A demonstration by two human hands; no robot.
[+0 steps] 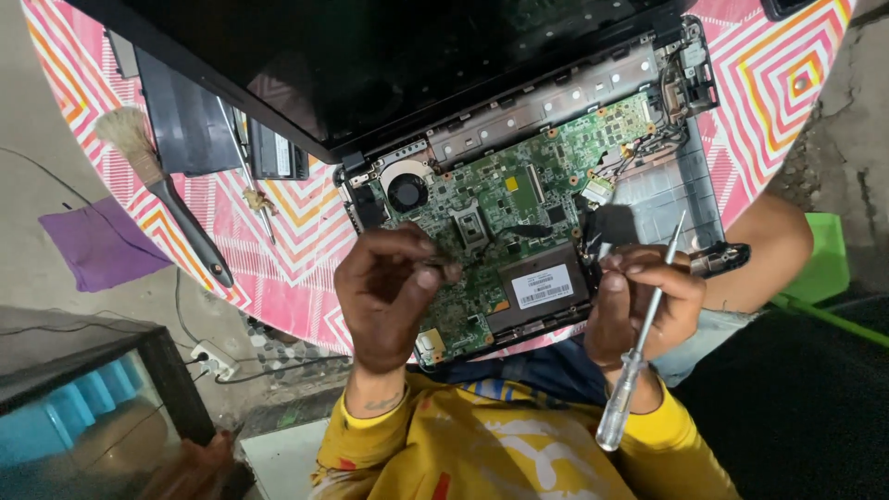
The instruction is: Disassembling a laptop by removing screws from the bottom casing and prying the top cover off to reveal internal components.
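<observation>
Here the right hand (639, 306) grips a screwdriver (639, 347); left hand (389, 287) fingers pinch something hidden.

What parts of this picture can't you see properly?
- Head view: whatever the left hand pinches over the green circuit board is too small to tell.
- The screwdriver shaft is partly hidden by the right hand.
- The dark laptop lid is cut off by the top edge.
- The brush and nearby tools lie in dim light.

We see an opened laptop (519, 176) on the patterned table (306, 278), its green board (500, 199) bare. Our left hand (389, 287) pinches at the board, while our right hand (644, 306) grips a screwdriver (639, 347). A brush (162, 190) lies apart.
</observation>
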